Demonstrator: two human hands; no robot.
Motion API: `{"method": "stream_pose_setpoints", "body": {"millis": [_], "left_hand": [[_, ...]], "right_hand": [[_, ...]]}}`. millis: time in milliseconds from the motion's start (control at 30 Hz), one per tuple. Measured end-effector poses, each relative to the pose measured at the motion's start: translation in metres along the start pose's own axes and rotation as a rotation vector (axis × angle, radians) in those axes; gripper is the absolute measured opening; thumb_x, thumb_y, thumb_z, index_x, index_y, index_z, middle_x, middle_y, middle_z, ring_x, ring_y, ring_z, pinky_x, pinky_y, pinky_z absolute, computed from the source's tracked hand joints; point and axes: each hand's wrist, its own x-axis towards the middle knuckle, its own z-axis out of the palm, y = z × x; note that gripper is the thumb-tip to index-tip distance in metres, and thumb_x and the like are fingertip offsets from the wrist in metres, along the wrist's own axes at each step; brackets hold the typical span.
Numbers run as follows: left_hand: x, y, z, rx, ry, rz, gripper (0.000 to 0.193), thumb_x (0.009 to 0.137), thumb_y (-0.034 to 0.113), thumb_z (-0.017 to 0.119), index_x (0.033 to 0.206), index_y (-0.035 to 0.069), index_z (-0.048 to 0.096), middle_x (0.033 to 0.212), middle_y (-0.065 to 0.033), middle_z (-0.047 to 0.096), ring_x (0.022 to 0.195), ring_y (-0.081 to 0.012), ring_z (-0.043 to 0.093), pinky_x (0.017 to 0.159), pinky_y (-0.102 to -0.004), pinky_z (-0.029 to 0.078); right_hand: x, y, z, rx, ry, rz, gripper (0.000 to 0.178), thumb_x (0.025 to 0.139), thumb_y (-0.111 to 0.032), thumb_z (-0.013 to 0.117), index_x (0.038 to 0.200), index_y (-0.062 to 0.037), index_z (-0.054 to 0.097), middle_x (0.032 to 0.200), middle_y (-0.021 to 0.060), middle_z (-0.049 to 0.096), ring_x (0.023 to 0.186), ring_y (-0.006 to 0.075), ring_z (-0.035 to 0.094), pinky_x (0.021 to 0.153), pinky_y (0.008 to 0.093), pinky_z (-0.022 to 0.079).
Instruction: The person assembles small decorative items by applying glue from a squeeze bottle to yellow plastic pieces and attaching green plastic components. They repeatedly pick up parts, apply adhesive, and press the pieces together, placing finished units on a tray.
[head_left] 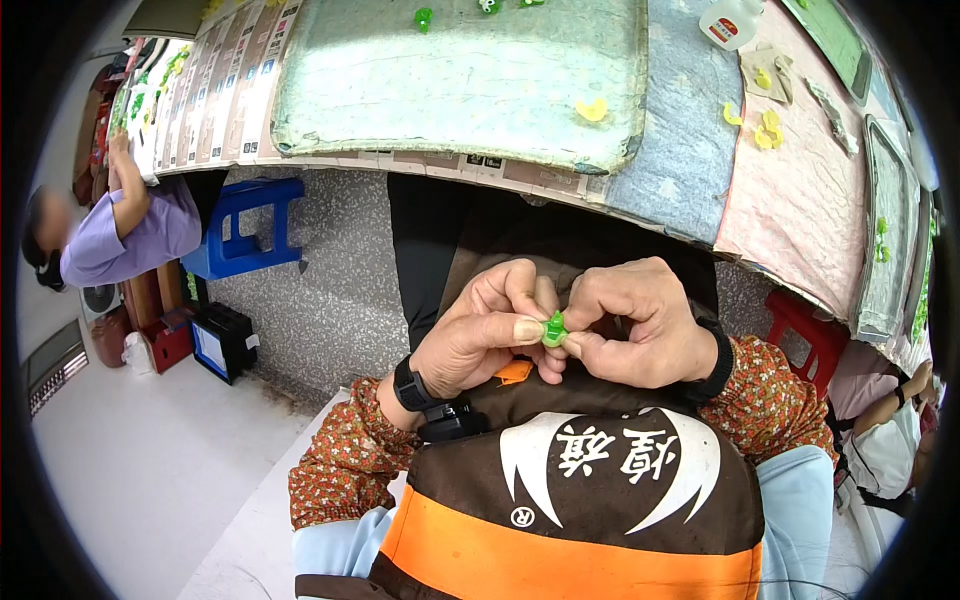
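Above my lap, my left hand pinches a small, shiny green plastic figure between thumb and fingertips. My right hand closes its thumb and forefinger on the figure's other side. The fingertips cover part of it, so its exact shape cannot be made out. A small orange patch shows below my left fingers. Both hands are over a brown apron with an orange band, apart from the table edge.
A padded tray on the table holds a yellow piece and several green figures. To its right are a white bottle and yellow pieces. A blue stool and a person in purple are at left; a red stool at right.
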Motion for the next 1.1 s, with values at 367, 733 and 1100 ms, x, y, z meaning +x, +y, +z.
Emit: {"method": "stream_pose_setpoints", "body": {"millis": [367,733,1100], "left_hand": [[0.001,0.001,0.001,0.015,0.009,0.005,0.016,0.095,0.007,0.065,0.089,0.006,0.050,0.090,-0.0116,0.063,0.082,-0.0220,0.073,0.069,-0.0353,0.065],[0.001,0.009,0.004,0.098,0.021,0.031,0.014,0.096,0.008,0.064,0.093,0.006,0.051,0.091,-0.0102,0.063,0.083,-0.0200,0.072,0.070,-0.0335,0.065],[-0.001,0.022,0.007,0.535,0.113,0.208,0.011,0.101,0.007,0.060,0.109,0.005,0.052,0.105,-0.0085,0.062,0.096,-0.0152,0.067,0.081,-0.0306,0.062]], "right_hand": [[0.000,0.000,-0.001,0.002,-0.002,0.003,0.017,0.085,0.007,0.063,0.074,-0.0004,0.054,0.072,0.0055,0.064,0.069,0.0100,0.070,0.057,0.0242,0.052],[0.003,-0.002,-0.002,-0.013,0.010,0.005,0.009,0.087,0.006,0.063,0.080,0.0005,0.058,0.075,0.0059,0.066,0.069,0.0103,0.070,0.057,0.0247,0.052],[0.006,-0.002,0.003,-0.365,0.170,-0.096,0.011,0.080,0.002,0.068,0.085,-0.0020,0.060,0.073,0.0114,0.059,0.062,0.0285,0.062,0.053,0.0352,0.047]]}}
